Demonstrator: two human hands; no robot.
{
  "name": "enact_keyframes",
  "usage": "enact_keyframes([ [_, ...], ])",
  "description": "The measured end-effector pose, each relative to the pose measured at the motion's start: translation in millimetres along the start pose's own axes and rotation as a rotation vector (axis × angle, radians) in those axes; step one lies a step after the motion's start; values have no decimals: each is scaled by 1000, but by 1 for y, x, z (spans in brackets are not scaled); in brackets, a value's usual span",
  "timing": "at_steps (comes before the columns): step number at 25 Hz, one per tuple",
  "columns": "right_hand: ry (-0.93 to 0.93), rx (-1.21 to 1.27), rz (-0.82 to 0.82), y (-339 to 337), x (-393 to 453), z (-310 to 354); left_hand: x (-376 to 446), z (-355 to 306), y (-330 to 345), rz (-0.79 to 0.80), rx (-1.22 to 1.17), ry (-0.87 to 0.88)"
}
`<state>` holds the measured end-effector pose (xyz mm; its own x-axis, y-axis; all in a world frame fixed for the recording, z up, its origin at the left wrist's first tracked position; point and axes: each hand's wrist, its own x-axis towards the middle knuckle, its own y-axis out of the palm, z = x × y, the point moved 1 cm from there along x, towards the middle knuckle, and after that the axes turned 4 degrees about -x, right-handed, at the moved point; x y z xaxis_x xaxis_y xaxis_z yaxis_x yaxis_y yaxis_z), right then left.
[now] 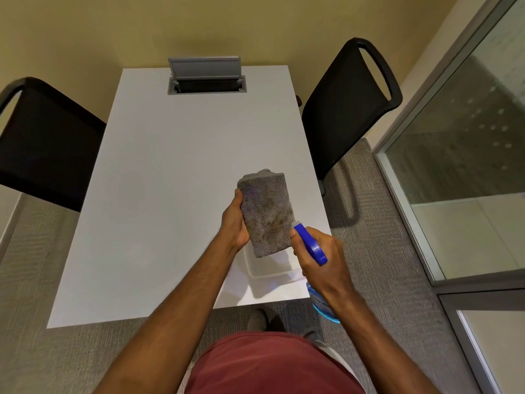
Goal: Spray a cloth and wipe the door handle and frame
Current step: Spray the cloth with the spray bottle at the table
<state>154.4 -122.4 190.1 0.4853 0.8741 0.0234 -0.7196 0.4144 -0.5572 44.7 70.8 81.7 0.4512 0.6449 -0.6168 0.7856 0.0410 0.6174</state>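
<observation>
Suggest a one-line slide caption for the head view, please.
Left hand holds a folded grey cloth while right hand aims a blue spray bottle at it.

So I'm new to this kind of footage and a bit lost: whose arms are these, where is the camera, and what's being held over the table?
There is no machine here. The one picture comes from a wide-angle camera worn on a person's head, looking forward and down, so the arms reaching in from below are that person's own.

The left hand holds a folded grey cloth up above the white table. The right hand grips a spray bottle with a blue top, its nozzle pointed at the cloth.

On the table, just under the cloth, sits a shallow clear tray. At the far end a grey cable hatch stands open. A black chair stands on each side, and glass panels are on the right.
</observation>
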Motion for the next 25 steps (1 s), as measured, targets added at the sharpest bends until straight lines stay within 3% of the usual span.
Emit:
enact_keyframes([
  [12, -142, -196, 170, 14, -10, -5, -1, 1, 12, 31, 15, 26],
  [20, -103, -209, 150, 4, -19, -21, 7, -3, 8, -13, -25, 44],
  [25, -27, -55, 13, -12, -18, -21, 4, -4, 8, -9, -44, 45],
])
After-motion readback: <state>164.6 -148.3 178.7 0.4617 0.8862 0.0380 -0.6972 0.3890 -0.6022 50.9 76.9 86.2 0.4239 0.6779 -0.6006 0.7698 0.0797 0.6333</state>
